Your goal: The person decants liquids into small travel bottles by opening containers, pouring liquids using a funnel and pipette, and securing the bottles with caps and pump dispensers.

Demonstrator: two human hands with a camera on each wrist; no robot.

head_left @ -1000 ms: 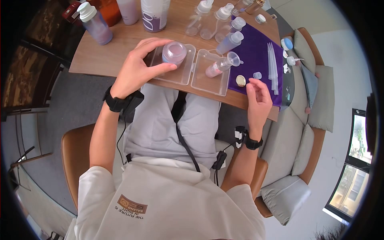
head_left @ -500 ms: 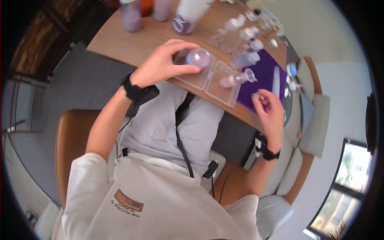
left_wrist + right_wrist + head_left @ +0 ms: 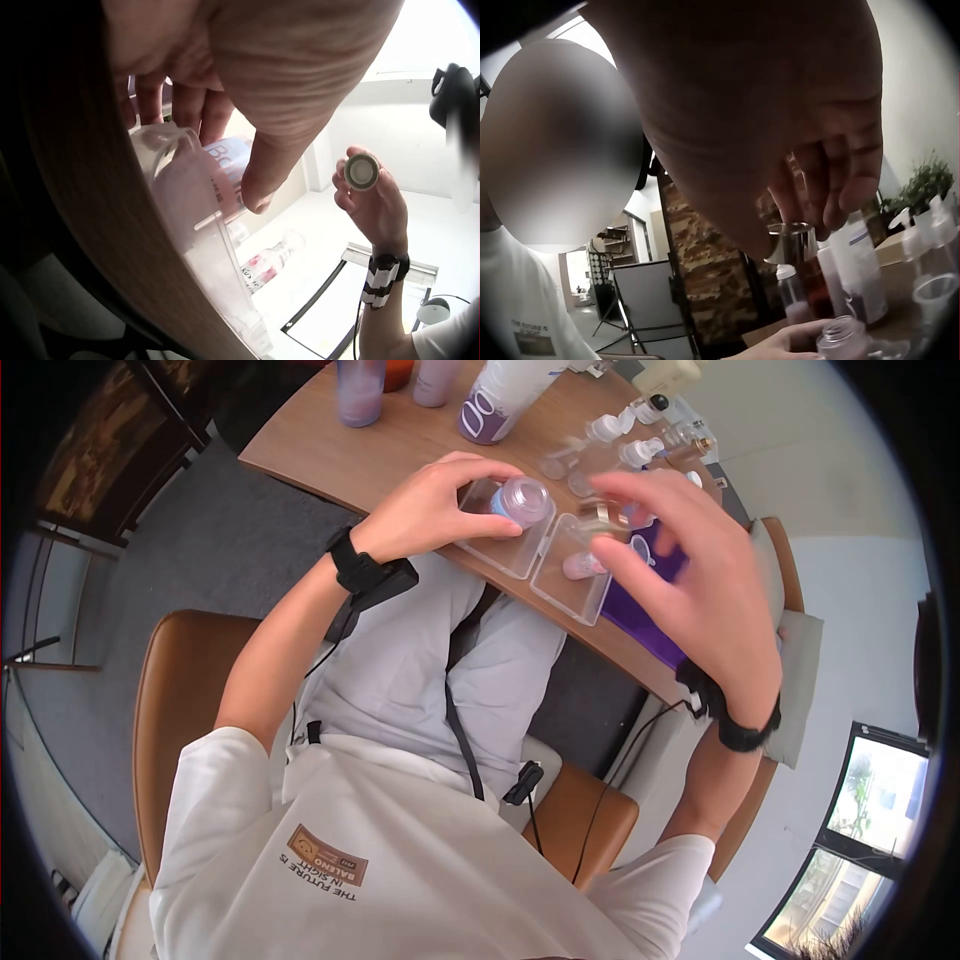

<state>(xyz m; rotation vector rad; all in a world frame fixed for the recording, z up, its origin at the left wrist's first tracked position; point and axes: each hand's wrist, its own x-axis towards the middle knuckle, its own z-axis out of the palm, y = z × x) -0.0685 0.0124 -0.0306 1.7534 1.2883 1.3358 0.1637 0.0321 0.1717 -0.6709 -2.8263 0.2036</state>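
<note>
My left hand [image 3: 425,505] holds a small clear jar [image 3: 522,503], thumb on its near side and fingers round the far side. The jar has a pale blue label, pinkish contents and a bare threaded mouth. It stands in one half of an opened clear plastic case [image 3: 585,610]. Raised over the case's other half, my right hand [image 3: 705,575] pinches a round gold-rimmed cap [image 3: 362,172] between thumb and fingers. The cap's hollow side faces the left wrist camera. Below that hand lies a small pink-marked bottle [image 3: 580,566] with a clear funnel [image 3: 641,550] at its mouth, partly hidden.
A purple cloth [image 3: 640,630] lies at the right of the wooden table [image 3: 400,445]. Several clear pump bottles [image 3: 605,428] stand behind my right hand. A tall white-and-purple container [image 3: 505,400] and a bluish bottle [image 3: 360,392] are at the back.
My right hand has picked the gold-rimmed cap off the purple cloth and carried it up and leftward toward the jar. My left hand keeps its hold; the head view has shifted.
</note>
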